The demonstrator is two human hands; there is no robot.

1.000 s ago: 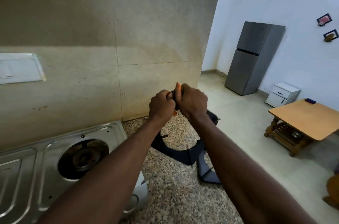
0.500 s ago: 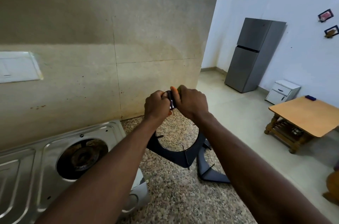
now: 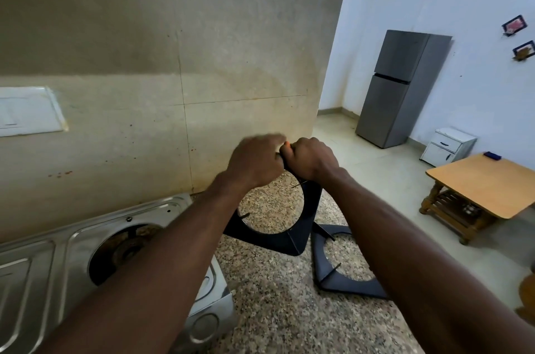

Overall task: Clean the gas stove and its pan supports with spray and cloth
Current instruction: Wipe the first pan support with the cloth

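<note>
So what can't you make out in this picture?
Head view:
Blurred: the left hand, so its grip is unclear.
Too small: the orange speck between it and the right hand.
Under both hands: the upright pan support's top.
Behind the right forearm: a corner of the flat pan support.
Cut off by left and bottom edges: the stove.

Left grip [image 3: 254,162]: smeared by motion; whether its fingers close on anything cannot be told.
Upright pan support [image 3: 307,226]: top corner hidden inside the curled right grip [image 3: 311,159].
Flat pan support [image 3: 333,281]: right part covered by the right forearm.
Gas stove [image 3: 43,266]: cut off at left and bottom edges, burner half hidden by the left forearm.
Orange speck [image 3: 286,145] between the grips: too small to identify.
Dark item [image 3: 492,155] on the far right table [image 3: 477,188]: unreadable.
</note>
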